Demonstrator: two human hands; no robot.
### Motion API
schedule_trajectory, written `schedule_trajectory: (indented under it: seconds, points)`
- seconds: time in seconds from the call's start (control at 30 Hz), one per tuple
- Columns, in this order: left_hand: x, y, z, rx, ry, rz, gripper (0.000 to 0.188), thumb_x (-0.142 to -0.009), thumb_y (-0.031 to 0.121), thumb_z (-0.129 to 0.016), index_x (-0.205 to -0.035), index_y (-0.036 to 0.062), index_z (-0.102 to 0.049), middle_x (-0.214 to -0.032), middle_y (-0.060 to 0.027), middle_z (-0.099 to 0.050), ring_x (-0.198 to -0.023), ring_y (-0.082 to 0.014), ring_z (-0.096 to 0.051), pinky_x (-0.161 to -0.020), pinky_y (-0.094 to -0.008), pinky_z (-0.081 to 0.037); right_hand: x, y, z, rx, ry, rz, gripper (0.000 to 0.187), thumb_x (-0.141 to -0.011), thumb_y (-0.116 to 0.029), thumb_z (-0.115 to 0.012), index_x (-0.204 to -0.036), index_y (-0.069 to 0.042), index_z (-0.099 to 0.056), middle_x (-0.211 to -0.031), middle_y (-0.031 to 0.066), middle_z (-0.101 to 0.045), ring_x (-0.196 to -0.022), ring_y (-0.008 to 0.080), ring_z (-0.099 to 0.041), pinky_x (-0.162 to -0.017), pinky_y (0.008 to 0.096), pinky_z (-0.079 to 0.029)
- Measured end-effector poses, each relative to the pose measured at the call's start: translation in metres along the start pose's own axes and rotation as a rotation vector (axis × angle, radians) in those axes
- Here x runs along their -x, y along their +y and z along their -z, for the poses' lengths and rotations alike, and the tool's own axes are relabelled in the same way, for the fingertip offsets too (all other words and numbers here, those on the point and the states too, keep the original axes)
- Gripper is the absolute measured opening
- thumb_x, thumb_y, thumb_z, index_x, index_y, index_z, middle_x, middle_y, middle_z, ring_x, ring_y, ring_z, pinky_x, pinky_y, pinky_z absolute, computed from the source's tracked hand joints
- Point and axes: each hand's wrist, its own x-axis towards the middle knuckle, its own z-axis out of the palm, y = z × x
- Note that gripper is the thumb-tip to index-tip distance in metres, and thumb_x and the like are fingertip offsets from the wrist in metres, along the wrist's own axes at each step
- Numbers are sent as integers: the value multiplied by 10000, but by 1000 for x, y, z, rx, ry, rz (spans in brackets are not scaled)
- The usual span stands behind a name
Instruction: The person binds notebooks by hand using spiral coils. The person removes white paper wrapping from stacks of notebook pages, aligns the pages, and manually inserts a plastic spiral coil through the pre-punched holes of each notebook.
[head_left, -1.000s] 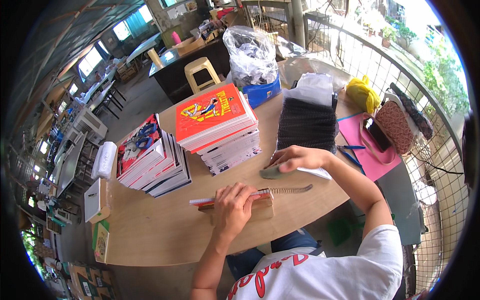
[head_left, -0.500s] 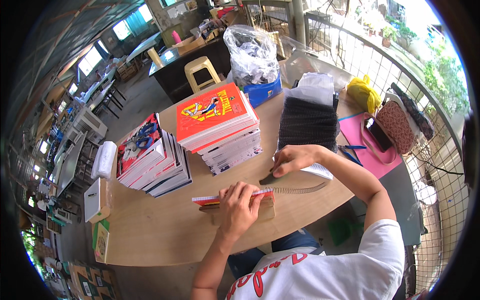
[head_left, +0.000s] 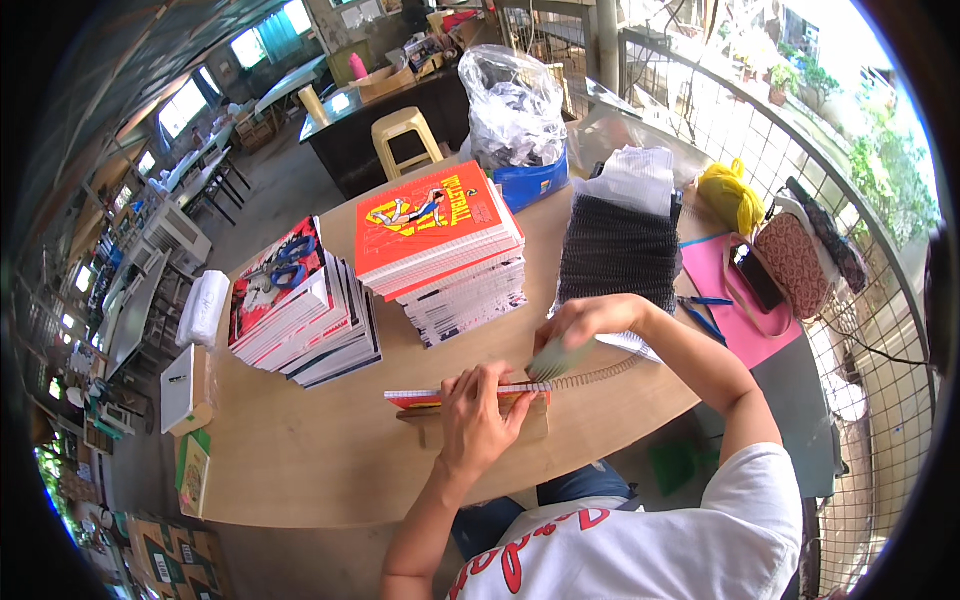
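Apparently for steadiness, left hand (head_left: 474,408) pinches notebook (head_left: 408,400) near table's front edge (head_left: 320,515); right hand (head_left: 585,322) grips green pad (head_left: 560,360) beside coil (head_left: 597,378).

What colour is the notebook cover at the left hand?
The notebook cover is mainly red (head view).

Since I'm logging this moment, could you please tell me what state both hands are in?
Left hand: closed, holding the notebook.
Right hand: closed, holding a blurred greenish pad by the coil.
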Motion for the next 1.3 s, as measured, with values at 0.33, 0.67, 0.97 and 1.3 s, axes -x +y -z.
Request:
schedule_trajectory:
  seconds: [0.33, 0.67, 0.97, 1.3]
  points:
    - [-4, -9, 21, -169, 81, -8, 420, -759, 313, -835, -1028, 100, -592, -912, -49, -615, -825, -253, -613, -831, -412, -402, -14, -17, -18, 756, 200, -220, 658, -904, -504, -592, -1147, 104, -657, -1200, 166, -646, -1067, 250, -597, -969, 369, -442]
    - [11, -20, 25, -47, -33, 173, 364, -786, 397, -804, -967, 154, -601, -975, -11, -629, -933, -222, -610, -900, -405, -368, -39, -14, -26, 851, 189, -170, 810, -883, -571, -575, -1239, 157, -589, -1182, 219, -646, -1117, 279, -584, -989, 390, -448]
    - [37, -66, 11, 152, 417, 256, 600, -627, 443, -927, -841, 45, -533, -942, -82, -452, -935, -261, -481, -806, -388, -419, -46, -12, -30, 553, 138, -91, 659, -926, -537, -558, -1163, 66, -675, -1175, 233, -647, -1078, 339, -612, -962, 394, -463]
    - [24, -49, -10, 206, 379, 163, 616, -634, 405, -932, -873, 45, -492, -865, -58, -459, -783, -229, -462, -686, -364, -410, -21, -4, -22, 396, 265, -59, 662, -911, -519, -591, -1175, 83, -665, -1112, 211, -698, -1058, 310, -661, -921, 385, -505]
